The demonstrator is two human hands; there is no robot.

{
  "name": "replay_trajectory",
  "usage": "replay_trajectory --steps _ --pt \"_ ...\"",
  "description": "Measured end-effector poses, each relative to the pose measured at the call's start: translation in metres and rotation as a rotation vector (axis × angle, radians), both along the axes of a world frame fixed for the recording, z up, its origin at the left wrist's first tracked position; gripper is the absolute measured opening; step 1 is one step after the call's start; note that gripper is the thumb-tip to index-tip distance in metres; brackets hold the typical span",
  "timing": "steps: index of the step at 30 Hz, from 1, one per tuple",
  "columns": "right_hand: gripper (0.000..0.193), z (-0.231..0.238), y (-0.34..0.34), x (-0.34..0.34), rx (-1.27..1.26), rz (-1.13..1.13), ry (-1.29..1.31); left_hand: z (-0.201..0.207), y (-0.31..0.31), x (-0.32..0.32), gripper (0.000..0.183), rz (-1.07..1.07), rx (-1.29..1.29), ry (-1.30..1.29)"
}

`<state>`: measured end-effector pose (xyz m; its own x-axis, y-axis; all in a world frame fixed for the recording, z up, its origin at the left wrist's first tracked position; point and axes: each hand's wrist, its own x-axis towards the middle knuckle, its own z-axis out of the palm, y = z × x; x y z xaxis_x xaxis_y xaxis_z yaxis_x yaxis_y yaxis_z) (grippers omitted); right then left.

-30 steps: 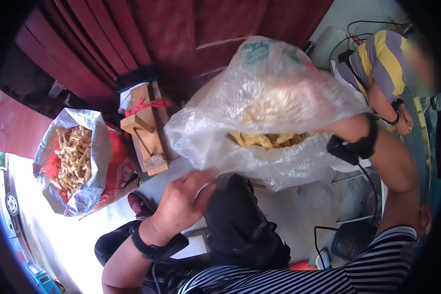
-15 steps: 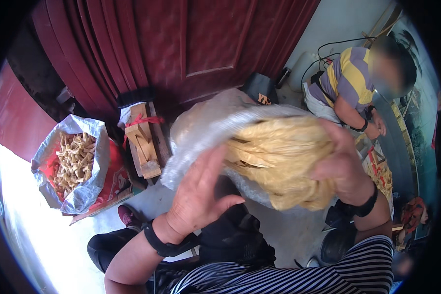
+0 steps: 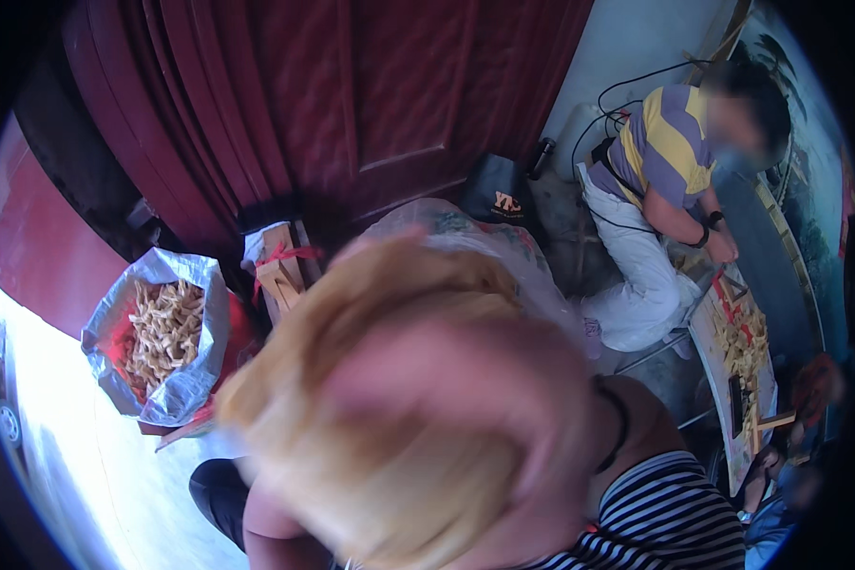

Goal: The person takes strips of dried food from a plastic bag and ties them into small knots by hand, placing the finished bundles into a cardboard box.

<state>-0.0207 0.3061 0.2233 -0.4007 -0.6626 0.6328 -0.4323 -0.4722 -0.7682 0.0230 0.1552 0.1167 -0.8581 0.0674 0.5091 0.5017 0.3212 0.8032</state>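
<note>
A large bundle of soft, wrinkled yellow sheets is raised close in front of me, smeared by motion. Across its near side lies my right hand, closed on the bundle, its fingers blurred. My left forearm comes up at the lower left, and the bundle covers nearly all of my left hand; a blurred pinkish patch at the bundle's far edge may be its fingers. Behind the bundle, a clear plastic bag is partly visible.
To the left, a silver-lined sack holds small tan knotted pieces. Beyond the bundle stands a wooden block with a red tie. A seated co-worker works at right beside a board bearing yellow strips. A dark bag rests by the maroon door.
The yellow bundle has come out of the plastic bag and moved left and nearer to me with my right hand. My left hand, spread open before, has gone behind it.
</note>
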Motion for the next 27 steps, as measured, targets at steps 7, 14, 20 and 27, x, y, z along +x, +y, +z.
replay_trajectory --steps 7,14,20,27 --pt "0.020 -0.028 -0.065 0.061 -0.322 -0.217 0.208 -0.046 -0.073 0.065 0.105 0.372 0.009 -0.335" --pt "0.048 -0.034 -0.048 0.083 -0.276 -0.212 0.385 -0.053 -0.134 0.088 0.100 0.729 0.155 -0.317" --pt "0.031 -0.110 0.049 0.043 -0.028 -0.045 0.132 -0.011 -0.188 0.126 0.095 1.017 0.128 -0.224" --pt "0.045 -0.147 0.053 -0.033 0.676 -0.583 0.126 -0.047 -0.208 0.151 0.089 1.114 0.161 -0.336"
